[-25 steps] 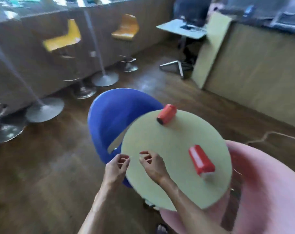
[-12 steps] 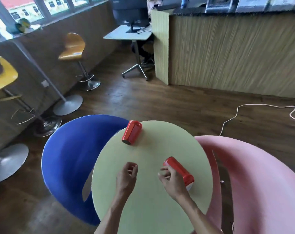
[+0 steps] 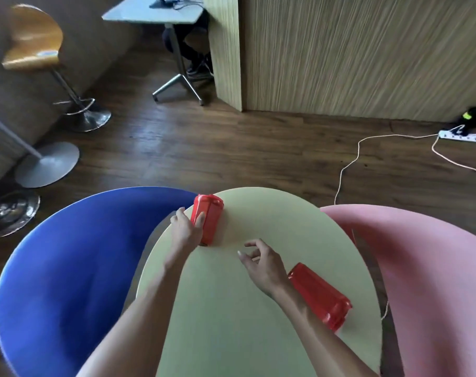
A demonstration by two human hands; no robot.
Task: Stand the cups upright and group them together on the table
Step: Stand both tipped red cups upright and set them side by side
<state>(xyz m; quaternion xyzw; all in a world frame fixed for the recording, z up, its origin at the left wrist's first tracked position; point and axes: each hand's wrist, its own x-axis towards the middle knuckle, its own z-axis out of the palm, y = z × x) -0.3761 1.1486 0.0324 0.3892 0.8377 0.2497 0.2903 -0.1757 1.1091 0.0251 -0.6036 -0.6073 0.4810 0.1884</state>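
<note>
Two red cups lie on their sides on a round pale green table point(image 3: 272, 213). The far cup point(image 3: 209, 219) rests near the table's far left edge, and my left hand point(image 3: 186, 231) is wrapped around its left side, thumb on top. The near cup point(image 3: 322, 297) lies at the right, its wider end pointing toward the table's near right edge. My right hand point(image 3: 261, 263) hovers over the middle of the table with fingers spread and empty, just left of the near cup, my wrist covering part of it.
A blue chair point(image 3: 68, 268) sits against the table's left side and a pink chair point(image 3: 435, 281) against its right. Beyond are bar stools point(image 3: 35, 50), a wooden counter wall point(image 3: 353, 55), and a white cable point(image 3: 367, 148) running to a power strip on the floor.
My left hand has reached forward and taken hold of the far cup. My right hand has left the near cup and moved toward the table's middle. The camera has tilted down and closer.
</note>
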